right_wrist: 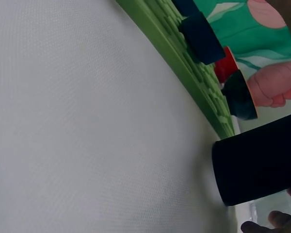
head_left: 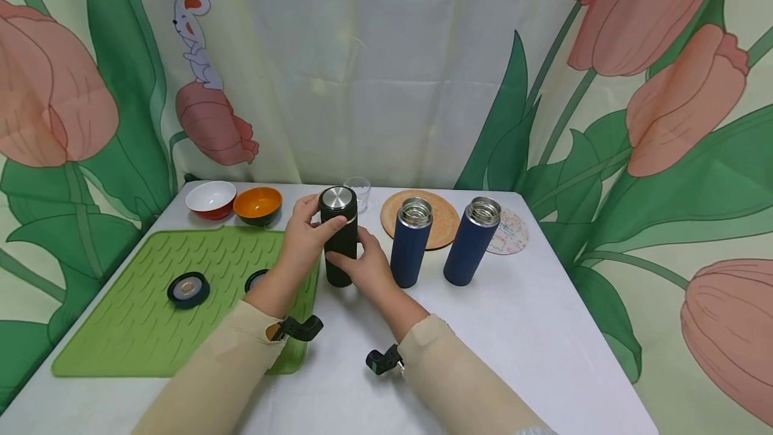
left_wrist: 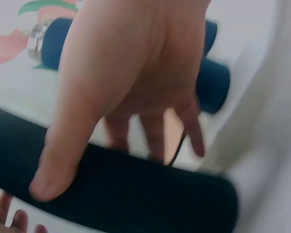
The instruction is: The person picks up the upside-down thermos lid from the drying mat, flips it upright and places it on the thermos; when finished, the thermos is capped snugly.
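A black thermos flask (head_left: 340, 239) with a silver-topped lid (head_left: 338, 199) stands upright between the hands. My left hand (head_left: 304, 233) grips it near the top, thumb across the near side just below the lid. Lower down, my right hand (head_left: 370, 264) holds the body; its thumb lies along the flask (left_wrist: 184, 194) in the left wrist view. Whether the base (right_wrist: 225, 174) touches the table cannot be told. Two blue flasks (head_left: 410, 250) (head_left: 471, 250) stand lidless to the right. On the mat lie two dark round lids (head_left: 188, 290) (head_left: 253, 279), one partly hidden by my left arm.
A green drying mat (head_left: 139, 334) covers the table's left side. Behind it sit a red-and-white bowl (head_left: 211, 197) and an orange bowl (head_left: 258, 203). A clear glass (head_left: 360, 190), a round wooden board (head_left: 443, 217) and a patterned round mat (head_left: 512, 233) lie toward the back.
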A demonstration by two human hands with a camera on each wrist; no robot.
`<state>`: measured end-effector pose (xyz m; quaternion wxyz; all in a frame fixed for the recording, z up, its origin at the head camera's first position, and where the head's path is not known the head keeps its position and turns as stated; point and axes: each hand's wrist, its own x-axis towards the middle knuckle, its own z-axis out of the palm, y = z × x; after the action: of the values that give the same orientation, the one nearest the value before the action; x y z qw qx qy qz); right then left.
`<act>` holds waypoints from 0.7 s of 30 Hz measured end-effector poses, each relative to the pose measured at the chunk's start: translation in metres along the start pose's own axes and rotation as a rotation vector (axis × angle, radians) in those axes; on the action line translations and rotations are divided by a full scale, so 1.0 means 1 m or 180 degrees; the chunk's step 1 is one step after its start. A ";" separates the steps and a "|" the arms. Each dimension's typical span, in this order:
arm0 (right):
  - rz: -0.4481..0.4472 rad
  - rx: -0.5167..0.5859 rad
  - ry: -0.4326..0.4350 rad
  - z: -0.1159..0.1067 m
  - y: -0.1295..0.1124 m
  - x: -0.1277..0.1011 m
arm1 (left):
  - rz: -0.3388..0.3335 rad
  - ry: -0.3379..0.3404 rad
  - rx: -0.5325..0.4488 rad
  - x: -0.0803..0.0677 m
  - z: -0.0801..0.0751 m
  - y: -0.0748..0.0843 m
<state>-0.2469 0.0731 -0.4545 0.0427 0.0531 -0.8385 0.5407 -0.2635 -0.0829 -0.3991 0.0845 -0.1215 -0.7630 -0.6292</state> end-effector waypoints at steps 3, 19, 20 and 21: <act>0.0018 0.0006 -0.0020 0.000 0.001 0.000 | 0.0027 -0.0079 0.0274 0.002 -0.005 0.004; 0.0005 0.0045 -0.0067 -0.002 -0.001 -0.001 | 0.0372 -0.0130 0.0947 0.005 -0.015 0.017; -0.0001 0.0042 -0.0072 -0.002 -0.002 -0.001 | 0.0408 -0.0071 0.1009 0.004 -0.014 0.017; -0.0004 0.0041 -0.0076 -0.003 -0.002 -0.001 | 0.0449 0.0000 0.1085 0.004 -0.013 0.017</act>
<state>-0.2454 0.0747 -0.4517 0.0327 0.0603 -0.8354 0.5454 -0.2622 -0.0926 -0.3792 0.1477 -0.1587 -0.8482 -0.4833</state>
